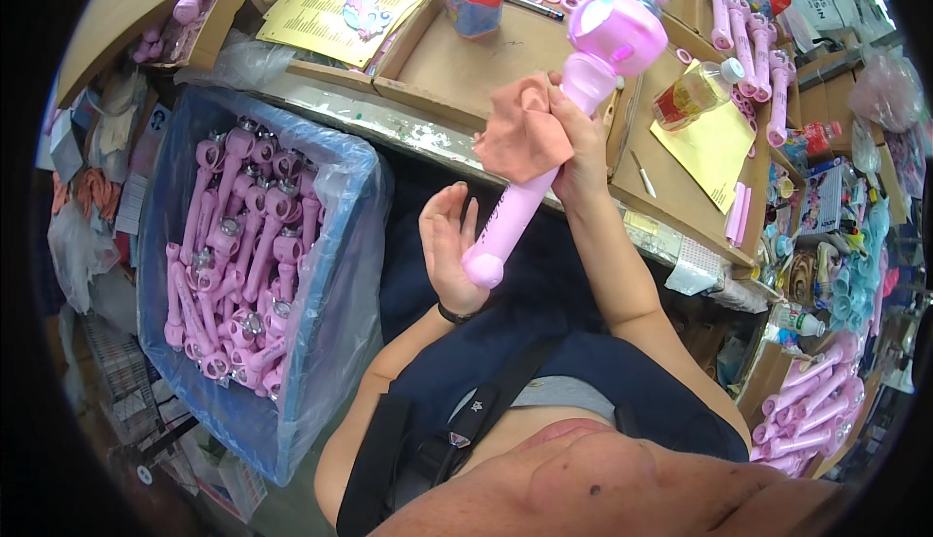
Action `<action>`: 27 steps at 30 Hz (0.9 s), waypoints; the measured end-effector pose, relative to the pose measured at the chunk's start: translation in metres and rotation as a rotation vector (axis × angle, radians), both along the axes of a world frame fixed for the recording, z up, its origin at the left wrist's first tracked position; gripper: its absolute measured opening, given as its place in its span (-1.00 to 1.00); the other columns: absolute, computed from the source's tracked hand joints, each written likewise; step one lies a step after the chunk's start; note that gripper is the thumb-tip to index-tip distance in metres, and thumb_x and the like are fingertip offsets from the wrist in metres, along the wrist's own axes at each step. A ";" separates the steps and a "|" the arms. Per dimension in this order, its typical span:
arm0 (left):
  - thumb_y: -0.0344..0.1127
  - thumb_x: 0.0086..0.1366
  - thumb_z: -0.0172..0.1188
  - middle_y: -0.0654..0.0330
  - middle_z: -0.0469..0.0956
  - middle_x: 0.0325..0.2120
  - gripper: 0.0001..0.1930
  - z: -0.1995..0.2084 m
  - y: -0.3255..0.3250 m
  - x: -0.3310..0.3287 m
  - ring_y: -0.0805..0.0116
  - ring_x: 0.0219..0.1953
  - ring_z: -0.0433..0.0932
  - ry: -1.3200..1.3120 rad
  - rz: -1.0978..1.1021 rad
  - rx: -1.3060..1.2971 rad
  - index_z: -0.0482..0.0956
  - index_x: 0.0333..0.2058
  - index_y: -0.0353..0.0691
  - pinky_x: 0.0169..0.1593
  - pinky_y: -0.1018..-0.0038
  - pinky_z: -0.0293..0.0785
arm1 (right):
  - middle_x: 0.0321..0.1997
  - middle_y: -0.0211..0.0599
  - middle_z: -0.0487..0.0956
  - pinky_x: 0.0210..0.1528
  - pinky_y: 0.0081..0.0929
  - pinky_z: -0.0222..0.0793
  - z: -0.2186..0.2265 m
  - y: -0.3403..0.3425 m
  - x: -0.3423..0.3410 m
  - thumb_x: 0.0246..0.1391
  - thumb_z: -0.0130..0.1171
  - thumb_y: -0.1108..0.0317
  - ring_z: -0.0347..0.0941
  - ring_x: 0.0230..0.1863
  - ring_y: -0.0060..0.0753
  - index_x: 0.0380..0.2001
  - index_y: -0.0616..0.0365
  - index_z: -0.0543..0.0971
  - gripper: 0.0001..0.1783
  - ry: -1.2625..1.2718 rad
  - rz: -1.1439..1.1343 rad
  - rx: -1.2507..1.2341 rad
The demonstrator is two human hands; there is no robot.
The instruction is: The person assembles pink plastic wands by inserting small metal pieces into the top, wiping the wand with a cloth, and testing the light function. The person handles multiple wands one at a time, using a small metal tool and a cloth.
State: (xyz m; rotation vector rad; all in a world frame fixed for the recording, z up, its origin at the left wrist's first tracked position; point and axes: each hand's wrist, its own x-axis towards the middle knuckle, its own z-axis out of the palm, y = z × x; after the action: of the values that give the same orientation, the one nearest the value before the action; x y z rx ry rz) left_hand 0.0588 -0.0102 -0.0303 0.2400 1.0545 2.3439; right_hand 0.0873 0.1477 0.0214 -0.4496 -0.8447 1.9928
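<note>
Head view: pink wand [525,208] is held at a tilt above near edge of bench [389,122], head end up & away, butt end toward the body. Orange cloth [525,134] is pressed round the shaft by R hand [580,143], fingers clamped on cloth + wand, tips partly hidden. L hand [452,250] is opened, fingers extended, palm at butt end, prob. touching. Wipe-down step is prob. in hand; for next move, wand prob. needs to be turned w/ L hand so remaining surface can be wiped.
</note>
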 end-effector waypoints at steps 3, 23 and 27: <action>-0.07 0.41 -0.27 0.08 0.30 0.09 -0.55 0.003 0.006 -0.005 0.27 0.15 0.26 0.022 0.021 0.025 0.21 0.10 -0.27 0.23 0.30 0.17 | -0.24 -0.23 0.50 -0.20 -0.50 0.45 -0.011 -0.041 0.008 0.02 0.20 0.34 0.49 -0.25 -0.47 -0.02 0.29 0.31 -0.52 -0.193 0.012 -0.073; 0.30 -0.02 0.19 0.14 0.42 -0.20 -0.07 0.035 0.015 -0.124 0.37 -0.26 0.48 -0.081 -0.188 0.581 0.17 0.08 -0.40 -0.12 0.42 0.46 | -0.18 -0.13 0.55 -0.18 -0.39 0.46 -0.020 -0.080 0.081 -0.19 0.31 0.30 0.54 -0.22 -0.16 -0.04 0.14 0.38 -0.42 -1.000 0.398 1.050; 0.46 -0.08 0.10 0.25 0.39 -0.29 -0.04 0.036 0.016 -0.114 0.44 -0.38 0.45 -0.051 -0.050 0.500 0.26 0.02 -0.33 -0.29 0.53 0.45 | -0.25 -0.19 0.54 -0.18 -0.52 0.44 -0.050 -0.086 0.087 -0.06 0.29 0.37 0.52 -0.26 -0.46 -0.18 0.28 0.44 -0.62 -0.539 0.300 0.419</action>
State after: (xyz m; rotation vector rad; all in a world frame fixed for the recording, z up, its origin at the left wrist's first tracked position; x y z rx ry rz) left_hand -0.0552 0.0062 0.0053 0.3832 0.4168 2.5174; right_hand 0.1743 0.0613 -0.0291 -0.6522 -1.7112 1.9039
